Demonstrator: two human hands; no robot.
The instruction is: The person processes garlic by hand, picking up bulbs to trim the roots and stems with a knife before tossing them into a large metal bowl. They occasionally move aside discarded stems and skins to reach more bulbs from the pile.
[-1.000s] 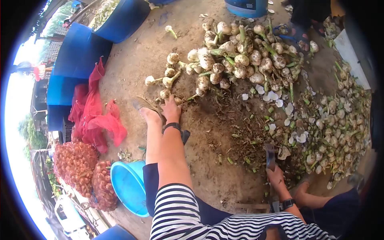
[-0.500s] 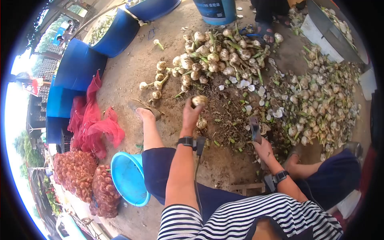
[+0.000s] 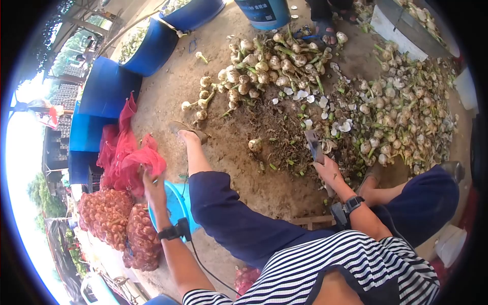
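A seated person trims garlic on a dirt floor: the right hand [image 3: 329, 170] has its fingers wrapped around the handle of a cleaver [image 3: 312, 146], blade up, while the left hand [image 3: 152, 184] reaches over a blue basin [image 3: 175, 206] toward red mesh netting [image 3: 133, 157], its grip hidden. Judged from the heaps, work is midway: untrimmed garlic [image 3: 264, 61] lies well beyond the fingers, a trimmed pile [image 3: 406, 122] to their right, one loose bulb [image 3: 255, 145] between.
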